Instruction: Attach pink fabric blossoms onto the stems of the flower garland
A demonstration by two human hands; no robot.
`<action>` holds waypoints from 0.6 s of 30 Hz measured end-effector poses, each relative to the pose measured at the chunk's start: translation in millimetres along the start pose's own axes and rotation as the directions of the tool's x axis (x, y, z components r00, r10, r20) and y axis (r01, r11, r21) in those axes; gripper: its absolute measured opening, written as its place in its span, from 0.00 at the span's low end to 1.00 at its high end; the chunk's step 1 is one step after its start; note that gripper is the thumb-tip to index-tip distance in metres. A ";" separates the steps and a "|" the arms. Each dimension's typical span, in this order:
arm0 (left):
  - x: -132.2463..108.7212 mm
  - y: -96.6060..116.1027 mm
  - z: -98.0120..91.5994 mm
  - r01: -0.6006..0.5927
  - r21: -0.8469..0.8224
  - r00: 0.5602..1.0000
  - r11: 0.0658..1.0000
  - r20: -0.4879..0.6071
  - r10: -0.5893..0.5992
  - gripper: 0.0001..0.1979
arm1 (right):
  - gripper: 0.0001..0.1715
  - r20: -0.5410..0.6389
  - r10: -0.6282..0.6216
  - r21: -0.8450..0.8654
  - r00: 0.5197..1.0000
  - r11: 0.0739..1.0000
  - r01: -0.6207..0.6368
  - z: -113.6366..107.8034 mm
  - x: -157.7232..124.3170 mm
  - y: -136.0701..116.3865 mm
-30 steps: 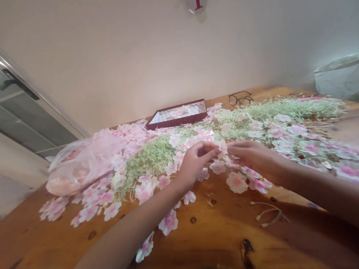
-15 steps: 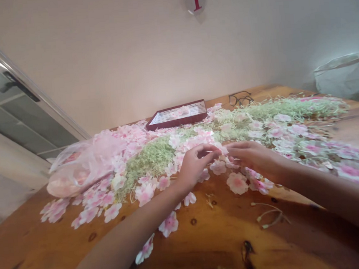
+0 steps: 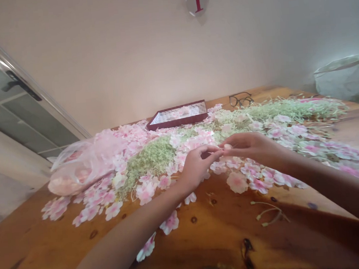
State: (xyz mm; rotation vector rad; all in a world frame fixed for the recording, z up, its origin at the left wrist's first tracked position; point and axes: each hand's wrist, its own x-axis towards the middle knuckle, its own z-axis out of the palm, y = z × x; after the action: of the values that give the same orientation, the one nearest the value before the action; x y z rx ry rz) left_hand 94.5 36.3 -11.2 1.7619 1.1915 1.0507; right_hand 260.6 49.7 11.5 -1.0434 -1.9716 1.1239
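Over the middle of the table, my left hand (image 3: 201, 166) and my right hand (image 3: 254, 146) meet at the fingertips, both in a pinch. Between the right fingers shows a small pale pink artificial flower (image 3: 227, 147), mostly covered. What the left thumb and forefinger pinch is too small to make out. Pink and white artificial flowers (image 3: 237, 182) lie under and around both hands. A mound of thin green stems (image 3: 151, 155) is left of my left hand, and a longer bundle of pale green stems (image 3: 278, 111) lies beyond my right hand.
A dark red shallow box (image 3: 178, 120) with flowers inside stands against the wall. Eyeglasses (image 3: 241, 100) rest to its right. A clear plastic bag (image 3: 78, 170) of pink flowers lies at left. Loose stems (image 3: 271, 214) lie on the wooden table (image 3: 214, 244) in front.
My right hand has risen slightly and turned, uncovering more flowers below it. The pale flower between the fingertips shows less than before. My left hand has shifted slightly right.
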 end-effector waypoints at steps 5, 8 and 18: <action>3.1 -1.7 -3.2 0.028 -0.023 1.000 0.999 -0.007 -0.028 0.12 | 0.10 0.037 0.089 0.015 0.995 0.996 -0.089 -6.9 -0.3 1.9; 3.7 4.2 -9.5 0.040 0.030 0.997 0.999 0.067 -0.041 0.14 | 0.09 -0.019 0.104 0.059 0.994 0.993 -0.103 -9.4 1.4 6.3; -0.8 9.1 -9.8 -0.473 0.327 0.727 0.818 0.669 0.153 0.06 | 0.12 -0.094 0.205 0.351 0.974 0.923 -0.160 -9.0 7.6 15.2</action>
State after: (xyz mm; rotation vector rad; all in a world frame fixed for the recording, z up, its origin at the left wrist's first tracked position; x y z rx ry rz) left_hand 88.4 34.3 0.5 2.5203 0.7525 0.2590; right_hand 269.1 64.7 2.9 -1.0955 -1.5304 1.4026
